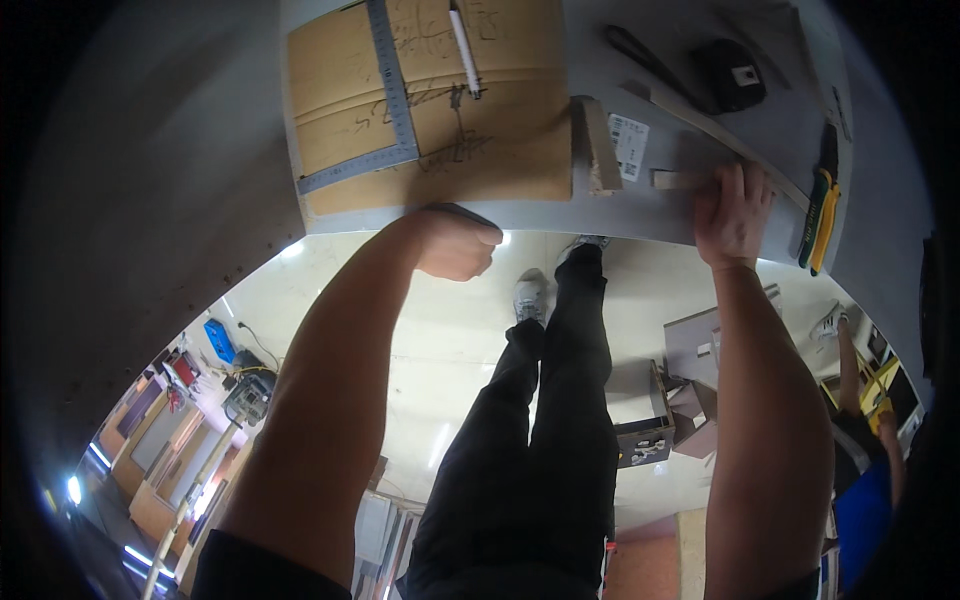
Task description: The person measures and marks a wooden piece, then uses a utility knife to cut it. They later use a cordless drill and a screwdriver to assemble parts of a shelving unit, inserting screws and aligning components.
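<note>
Fingers [735,190] of the right hand [733,222] are pressed together on a small wooden block [672,179] at the worktop [640,215] edge, the left hand [455,242] is fisted shut at that edge, so positioning seems in hand, and a steady hold looks needed next.

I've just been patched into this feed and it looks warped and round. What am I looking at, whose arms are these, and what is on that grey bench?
This is one wide fisheye camera worn on a person's head, looking down, so straight edges bend. The two bare arms rising from the lower edge are the wearer's own.

The left hand is closed in a fist at the near edge of the grey bench; what it grips, if anything, is hidden. The right hand lies on the bench, fingers on a small wooden piece.

On the bench lie a cardboard sheet with a steel square and a white pen, a wooden block, and yellow-handled pliers.
</note>
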